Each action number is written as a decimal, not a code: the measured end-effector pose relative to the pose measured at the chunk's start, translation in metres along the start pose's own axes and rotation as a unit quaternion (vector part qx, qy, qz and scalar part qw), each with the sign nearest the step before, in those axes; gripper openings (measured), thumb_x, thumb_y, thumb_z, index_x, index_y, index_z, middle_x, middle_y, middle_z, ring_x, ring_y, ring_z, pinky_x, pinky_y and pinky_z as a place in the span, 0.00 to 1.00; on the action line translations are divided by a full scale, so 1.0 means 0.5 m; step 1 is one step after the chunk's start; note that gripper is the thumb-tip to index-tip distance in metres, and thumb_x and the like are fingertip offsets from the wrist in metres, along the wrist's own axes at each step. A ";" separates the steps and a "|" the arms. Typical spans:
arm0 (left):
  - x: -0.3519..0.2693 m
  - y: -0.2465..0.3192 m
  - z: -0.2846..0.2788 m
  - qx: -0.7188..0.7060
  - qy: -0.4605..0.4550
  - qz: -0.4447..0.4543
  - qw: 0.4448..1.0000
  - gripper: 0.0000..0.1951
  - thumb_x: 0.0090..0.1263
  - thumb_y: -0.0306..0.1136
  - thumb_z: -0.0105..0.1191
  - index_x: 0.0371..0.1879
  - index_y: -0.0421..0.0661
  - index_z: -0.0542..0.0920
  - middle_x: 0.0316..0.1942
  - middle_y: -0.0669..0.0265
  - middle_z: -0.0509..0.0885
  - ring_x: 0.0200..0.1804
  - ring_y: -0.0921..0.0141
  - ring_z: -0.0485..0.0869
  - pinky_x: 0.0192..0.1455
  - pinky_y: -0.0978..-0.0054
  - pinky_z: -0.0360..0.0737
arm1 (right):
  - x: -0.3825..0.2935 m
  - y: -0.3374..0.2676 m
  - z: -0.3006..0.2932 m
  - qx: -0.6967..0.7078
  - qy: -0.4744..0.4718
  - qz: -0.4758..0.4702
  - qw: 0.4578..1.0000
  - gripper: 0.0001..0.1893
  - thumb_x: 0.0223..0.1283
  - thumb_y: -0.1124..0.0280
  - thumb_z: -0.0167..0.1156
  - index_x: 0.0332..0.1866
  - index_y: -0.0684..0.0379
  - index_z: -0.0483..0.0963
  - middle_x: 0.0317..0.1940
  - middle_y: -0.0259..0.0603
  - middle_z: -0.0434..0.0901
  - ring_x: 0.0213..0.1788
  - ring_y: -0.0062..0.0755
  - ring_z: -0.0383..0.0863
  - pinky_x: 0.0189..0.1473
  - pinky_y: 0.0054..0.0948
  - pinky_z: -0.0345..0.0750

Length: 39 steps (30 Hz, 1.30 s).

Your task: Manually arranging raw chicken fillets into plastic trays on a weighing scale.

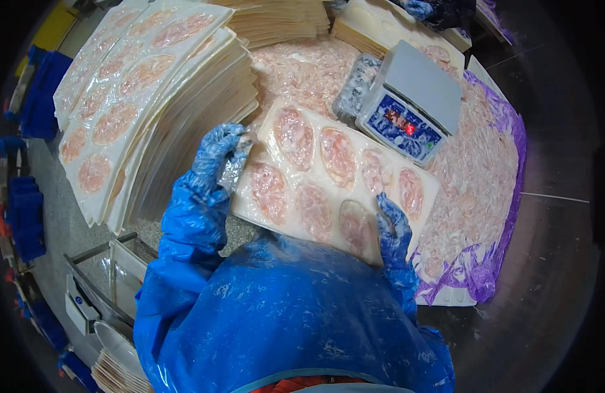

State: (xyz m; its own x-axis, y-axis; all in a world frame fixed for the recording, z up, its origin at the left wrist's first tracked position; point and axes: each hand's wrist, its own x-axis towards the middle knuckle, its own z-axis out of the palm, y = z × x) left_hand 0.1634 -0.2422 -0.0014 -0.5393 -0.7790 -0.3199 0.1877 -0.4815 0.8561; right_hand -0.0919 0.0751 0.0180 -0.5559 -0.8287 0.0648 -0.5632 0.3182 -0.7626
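In front of me a white molded tray (290,196) lies tilted, with oval hollows filled with pale pink raw meat, probably poultry. My left hand (219,152), in a wet blue glove, is at the tray's upper left corner. Its fingers are curled on clear plastic film (233,172), which hangs beside the tray edge. My right hand (394,226), also gloved, is over the tray's right part, fingers pointing up and slightly apart. It holds nothing; its fingertips are near a small meat piece (375,172) in the upper row.
A tall stack of filled, film-covered trays (155,127) leans at left. Loose raw meat (474,191) on purple plastic sheeting (516,147) lies to the right. A digital scale (420,88) stands behind my tray, a film-wrapped bundle (356,86) beside it. Another person's gloved hand (418,9) shows at top.
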 end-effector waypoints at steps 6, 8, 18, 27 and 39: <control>-0.089 0.006 0.179 -0.017 -0.240 -0.091 0.966 0.12 0.69 0.33 0.55 0.46 0.40 0.78 0.37 0.61 0.83 0.35 0.70 0.83 0.34 0.76 0.79 | 0.093 -0.043 0.008 0.339 -0.160 0.081 0.924 0.29 0.61 0.79 0.57 0.70 0.64 0.63 0.69 0.40 0.66 0.62 0.32 0.75 0.61 0.27 0.71; -0.116 -0.009 0.255 0.001 -0.274 -0.120 0.954 0.12 0.71 0.34 0.53 0.48 0.41 0.78 0.40 0.61 0.83 0.42 0.70 0.82 0.39 0.76 0.79 | 0.110 -0.042 0.035 0.516 -0.223 -0.003 0.827 0.31 0.63 0.76 0.58 0.71 0.64 0.60 0.71 0.45 0.63 0.63 0.29 0.73 0.60 0.23 0.71; -0.164 -0.159 0.430 0.192 -0.271 -0.040 0.942 0.11 0.72 0.33 0.56 0.48 0.43 0.82 0.43 0.67 0.84 0.42 0.77 0.80 0.45 0.78 0.77 | 0.011 -0.011 -0.067 0.377 -0.148 0.143 0.903 0.15 0.66 0.64 0.58 0.50 0.64 0.78 0.34 0.38 0.83 0.31 0.22 0.82 0.25 0.20 0.76; -0.162 -0.236 0.431 0.224 -0.181 -0.108 0.952 0.12 0.73 0.38 0.55 0.42 0.42 0.81 0.33 0.69 0.84 0.34 0.79 0.80 0.35 0.79 0.78 | 0.017 0.084 -0.110 0.350 -0.201 0.240 0.883 0.16 0.65 0.62 0.61 0.47 0.66 0.77 0.34 0.42 0.83 0.28 0.26 0.84 0.21 0.21 0.73; -0.103 -0.217 0.407 0.289 -0.174 -0.100 0.936 0.13 0.65 0.41 0.63 0.36 0.44 0.83 0.29 0.68 0.84 0.30 0.74 0.80 0.33 0.75 0.78 | 0.028 0.105 -0.100 0.366 -0.223 0.196 0.882 0.19 0.66 0.61 0.59 0.54 0.65 0.74 0.44 0.41 0.82 0.39 0.31 0.86 0.30 0.23 0.77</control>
State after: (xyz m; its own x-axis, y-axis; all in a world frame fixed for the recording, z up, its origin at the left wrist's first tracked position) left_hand 0.0039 -0.0683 0.0049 -0.7697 -0.4701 -0.4320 -0.3667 -0.2284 0.9019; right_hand -0.1595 0.1031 0.0111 -0.2320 -0.8715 -0.4320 0.2546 0.3742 -0.8917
